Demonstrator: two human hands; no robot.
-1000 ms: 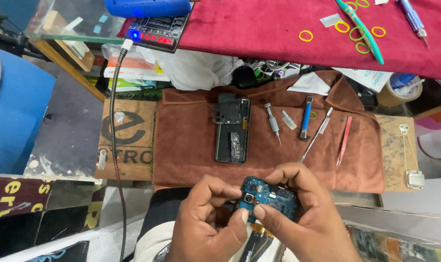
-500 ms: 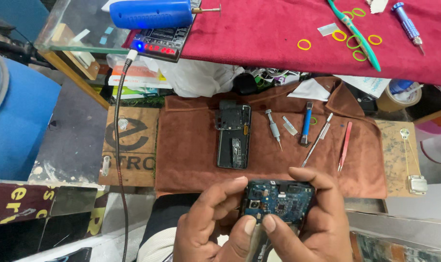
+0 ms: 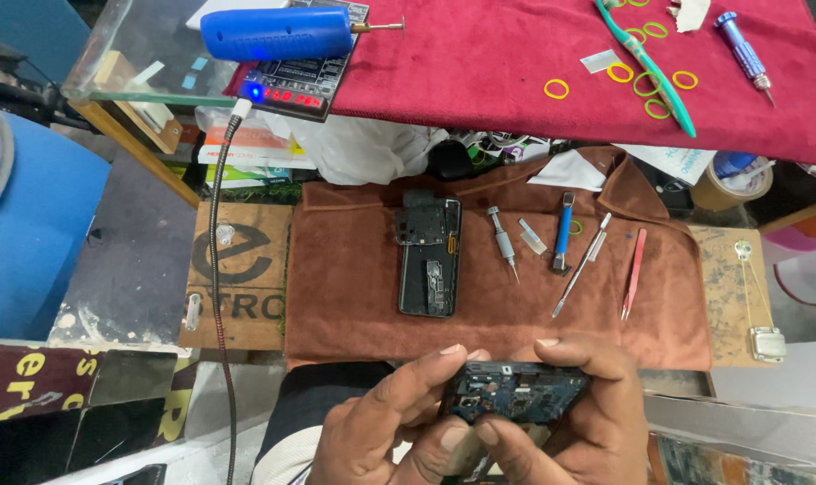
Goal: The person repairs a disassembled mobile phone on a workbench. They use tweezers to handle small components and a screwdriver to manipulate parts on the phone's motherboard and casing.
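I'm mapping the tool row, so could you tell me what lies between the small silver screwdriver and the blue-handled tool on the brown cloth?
In the head view, a small flat silvery strip lies between the silver screwdriver and the blue-handled tool.

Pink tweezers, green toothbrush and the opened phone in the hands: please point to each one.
pink tweezers (image 3: 633,274): head view, middle of its arms.
green toothbrush (image 3: 648,68): head view, mid handle.
opened phone (image 3: 516,392): head view, exposed board between the hands.

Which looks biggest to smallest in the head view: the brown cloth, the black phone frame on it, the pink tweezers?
1. Brown cloth
2. Black phone frame
3. Pink tweezers

All lie on one surface, so nearness barely skews this.
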